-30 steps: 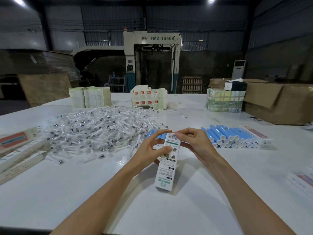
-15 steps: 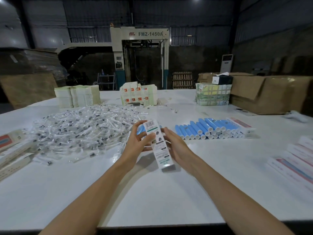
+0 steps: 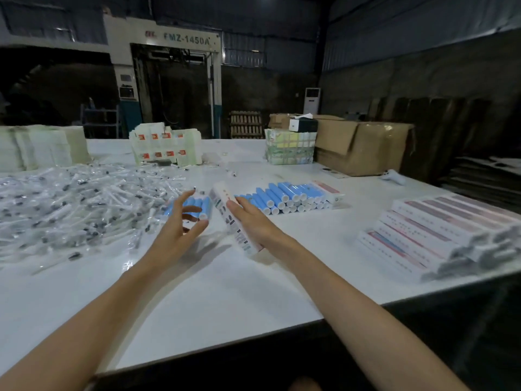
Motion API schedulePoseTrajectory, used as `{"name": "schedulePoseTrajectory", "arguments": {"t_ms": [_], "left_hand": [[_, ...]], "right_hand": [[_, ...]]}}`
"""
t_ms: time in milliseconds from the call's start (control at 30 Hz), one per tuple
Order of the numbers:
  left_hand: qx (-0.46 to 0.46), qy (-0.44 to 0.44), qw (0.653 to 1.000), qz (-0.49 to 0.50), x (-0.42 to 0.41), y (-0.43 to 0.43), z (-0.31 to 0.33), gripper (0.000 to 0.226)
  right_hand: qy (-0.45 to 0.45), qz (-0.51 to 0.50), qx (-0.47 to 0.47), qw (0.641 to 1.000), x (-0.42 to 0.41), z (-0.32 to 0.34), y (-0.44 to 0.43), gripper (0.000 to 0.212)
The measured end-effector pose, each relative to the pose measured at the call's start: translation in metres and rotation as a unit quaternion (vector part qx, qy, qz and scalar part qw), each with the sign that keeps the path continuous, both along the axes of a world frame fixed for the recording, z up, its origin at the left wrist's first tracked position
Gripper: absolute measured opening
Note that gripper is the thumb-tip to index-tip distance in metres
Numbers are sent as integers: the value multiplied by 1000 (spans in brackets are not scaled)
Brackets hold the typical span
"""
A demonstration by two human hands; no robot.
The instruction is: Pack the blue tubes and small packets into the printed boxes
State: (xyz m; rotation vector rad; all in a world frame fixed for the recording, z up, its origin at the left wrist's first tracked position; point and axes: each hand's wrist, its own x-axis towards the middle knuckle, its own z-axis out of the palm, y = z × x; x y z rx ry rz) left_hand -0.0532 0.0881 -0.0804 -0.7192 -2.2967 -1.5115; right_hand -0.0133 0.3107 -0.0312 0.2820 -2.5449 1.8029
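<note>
One printed box (image 3: pixel 235 232) is tilted over the counter (image 3: pixel 197 292), long axis running far-left to near-right. Can't tell whether its near end touches the counter.

Right grip (image 3: pixel 253 224) lies along the box's right face with its fingers straight. The thumb is hidden behind the box, so I can't tell if it clamps or just props.

Left grip (image 3: pixel 174 235) is just left of the box and apart from it, fingers spread, holding nothing. It hovers over a short row of blue tubes (image 3: pixel 197 206) just left of the box's far end. The tubes lie roughly parallel to the box, white caps toward the person. Fingertip contact is unclear.

The longer tube row (image 3: pixel 284 196) is right of the box, beyond the right grip. The packet pile (image 3: pixel 70 204) is well left of the box, and the box stack (image 3: pixel 439 232) is well right.

Judgement: the next move is a tube pick, and the left grip is nearer. With the axes nearly aligned, little rotation is needed to feed the box. The box ends are blurred, so flap state is unknown.
</note>
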Motion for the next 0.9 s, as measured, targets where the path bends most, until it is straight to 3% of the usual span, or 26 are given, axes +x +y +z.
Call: {"name": "schedulePoseTrajectory", "arguments": {"t_ms": [67,167,400,633,733,900], "left_hand": [[-35,10,999,-12,1,-1,-4,64],[-67,41,997,-18,1,1,-6,59],[-132,101,986,-7,-10,-2,-12,56],[-143,117,983,-11,-19,-8,-17,49],[-155,128,980,-7,-27,-12,-21,47],[-183,127,975,-7,-44,-20,-30,52]], "right_hand": [[14,-32,59,998,9,8,31,47],[52,-118,172,977,18,22,85,44],[111,-317,383,861,33,60,222,44],[45,-429,521,737,48,98,339,39],[-9,-443,537,718,62,93,381,37],[-85,-452,516,723,83,73,415,42]]}}
